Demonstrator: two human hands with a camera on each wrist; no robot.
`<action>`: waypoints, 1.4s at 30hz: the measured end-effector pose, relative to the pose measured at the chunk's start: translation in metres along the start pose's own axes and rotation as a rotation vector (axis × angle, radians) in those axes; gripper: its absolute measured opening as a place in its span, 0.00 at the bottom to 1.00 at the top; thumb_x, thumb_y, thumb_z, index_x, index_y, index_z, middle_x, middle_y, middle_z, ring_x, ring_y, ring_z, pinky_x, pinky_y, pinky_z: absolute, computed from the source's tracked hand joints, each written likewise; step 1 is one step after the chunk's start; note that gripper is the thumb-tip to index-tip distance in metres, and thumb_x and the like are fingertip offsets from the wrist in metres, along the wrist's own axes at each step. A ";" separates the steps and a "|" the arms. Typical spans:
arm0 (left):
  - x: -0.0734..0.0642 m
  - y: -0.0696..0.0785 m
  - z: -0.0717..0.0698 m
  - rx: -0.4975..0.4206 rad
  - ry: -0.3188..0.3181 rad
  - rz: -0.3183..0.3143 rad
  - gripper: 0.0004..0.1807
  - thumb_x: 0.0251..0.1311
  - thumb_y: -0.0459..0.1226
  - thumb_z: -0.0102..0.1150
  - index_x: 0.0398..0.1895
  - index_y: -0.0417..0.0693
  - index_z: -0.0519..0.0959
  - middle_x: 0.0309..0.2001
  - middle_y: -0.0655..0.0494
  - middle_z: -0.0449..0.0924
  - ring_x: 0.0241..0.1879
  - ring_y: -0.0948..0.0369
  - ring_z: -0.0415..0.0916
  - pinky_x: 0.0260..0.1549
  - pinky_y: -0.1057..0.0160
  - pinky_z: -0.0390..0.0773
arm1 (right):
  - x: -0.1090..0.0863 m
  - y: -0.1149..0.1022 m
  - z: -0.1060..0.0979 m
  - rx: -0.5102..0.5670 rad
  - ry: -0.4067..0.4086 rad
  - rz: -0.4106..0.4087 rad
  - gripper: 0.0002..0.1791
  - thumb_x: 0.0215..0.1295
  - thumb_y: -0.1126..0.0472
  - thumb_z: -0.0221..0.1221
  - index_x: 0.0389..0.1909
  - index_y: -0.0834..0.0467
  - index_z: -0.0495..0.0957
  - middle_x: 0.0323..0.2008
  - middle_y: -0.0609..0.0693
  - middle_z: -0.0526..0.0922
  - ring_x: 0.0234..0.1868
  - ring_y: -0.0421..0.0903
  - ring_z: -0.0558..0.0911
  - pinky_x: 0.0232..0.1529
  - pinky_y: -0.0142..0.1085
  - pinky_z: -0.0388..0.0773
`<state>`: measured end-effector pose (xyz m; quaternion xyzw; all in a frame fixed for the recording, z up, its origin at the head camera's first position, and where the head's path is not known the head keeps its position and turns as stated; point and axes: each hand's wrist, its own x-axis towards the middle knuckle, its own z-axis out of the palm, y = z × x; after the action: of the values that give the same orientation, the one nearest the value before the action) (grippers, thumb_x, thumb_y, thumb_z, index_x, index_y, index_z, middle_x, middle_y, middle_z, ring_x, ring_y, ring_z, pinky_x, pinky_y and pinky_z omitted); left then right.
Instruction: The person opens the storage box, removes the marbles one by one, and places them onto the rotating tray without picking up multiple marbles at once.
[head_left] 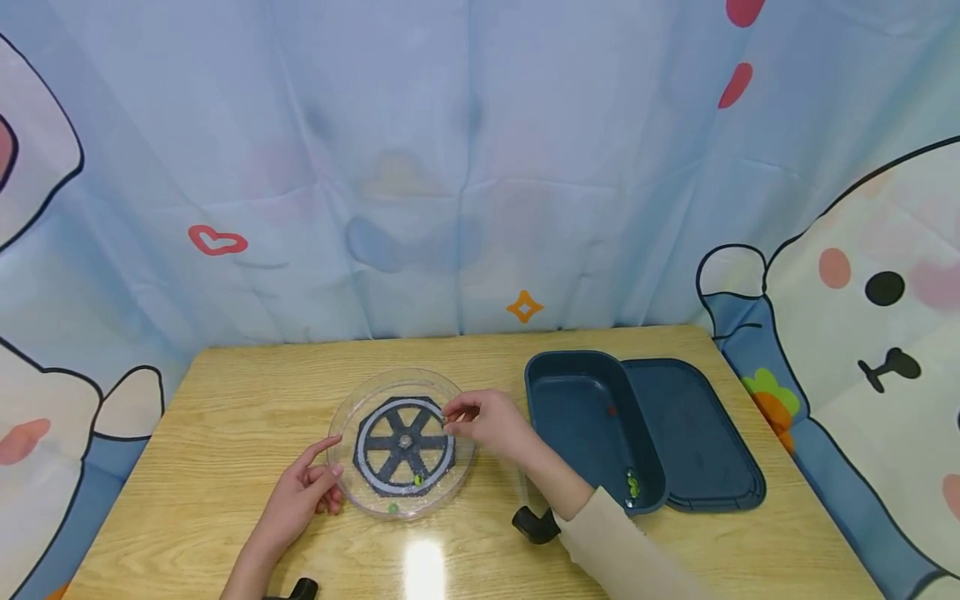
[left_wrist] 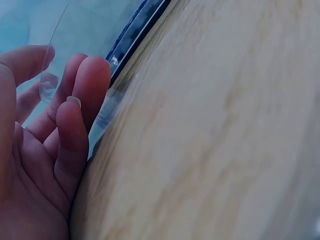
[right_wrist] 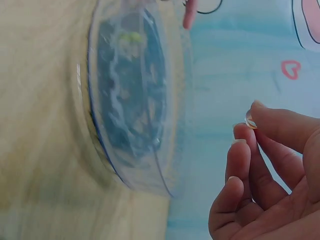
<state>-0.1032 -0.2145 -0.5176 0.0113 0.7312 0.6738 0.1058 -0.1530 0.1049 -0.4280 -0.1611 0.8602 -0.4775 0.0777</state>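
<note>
A clear round dish [head_left: 401, 372] stands on the table, with a dark spoked wheel shape [head_left: 406, 442] showing in it. Two small green pieces, one bright green [head_left: 418, 481] and one darker green [head_left: 393, 508], lie toward its near side. My left hand [head_left: 302, 490] holds the dish's left rim, its fingers bent about the clear wall in the left wrist view. Over the dish's right edge, my right hand [head_left: 491, 423] pinches a small clear glass bead [right_wrist: 251, 120] between thumb and fingertip. The bead is hardly visible in the head view.
A dark blue bin [head_left: 534, 392] stands right of the dish, with green pieces [head_left: 632, 485] and a small red piece [head_left: 611, 410] inside. Its flat lid [head_left: 697, 442] lies against its right side. A patterned curtain [head_left: 465, 167] hangs behind the wooden table [head_left: 247, 400].
</note>
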 end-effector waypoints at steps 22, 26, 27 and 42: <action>-0.001 -0.002 0.000 -0.004 0.013 0.024 0.27 0.71 0.34 0.56 0.72 0.43 0.64 0.24 0.45 0.77 0.20 0.59 0.76 0.23 0.62 0.81 | -0.007 0.001 -0.030 0.024 0.079 0.095 0.09 0.64 0.62 0.67 0.45 0.54 0.86 0.36 0.44 0.84 0.38 0.44 0.79 0.36 0.40 0.77; -0.003 -0.002 0.002 0.012 0.013 0.033 0.27 0.71 0.33 0.55 0.71 0.40 0.64 0.24 0.45 0.77 0.20 0.60 0.76 0.22 0.62 0.81 | -0.012 0.018 -0.056 0.063 0.160 0.131 0.11 0.66 0.61 0.66 0.49 0.55 0.85 0.42 0.48 0.85 0.43 0.47 0.81 0.44 0.46 0.80; -0.003 -0.002 0.003 0.012 0.015 0.030 0.27 0.71 0.33 0.56 0.71 0.40 0.64 0.24 0.45 0.77 0.20 0.60 0.76 0.22 0.63 0.81 | -0.014 0.025 -0.063 0.072 0.176 0.140 0.12 0.67 0.60 0.65 0.50 0.56 0.84 0.44 0.49 0.85 0.45 0.48 0.81 0.46 0.47 0.80; 0.002 -0.001 0.001 0.009 0.020 0.009 0.27 0.71 0.35 0.56 0.71 0.44 0.65 0.24 0.45 0.77 0.20 0.58 0.77 0.23 0.62 0.81 | -0.039 0.084 -0.132 0.031 0.062 0.213 0.22 0.69 0.53 0.63 0.57 0.63 0.79 0.51 0.55 0.82 0.53 0.54 0.80 0.57 0.53 0.74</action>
<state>-0.1043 -0.2130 -0.5192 0.0083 0.7352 0.6710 0.0953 -0.1712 0.2654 -0.4290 -0.0526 0.8671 -0.4843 0.1039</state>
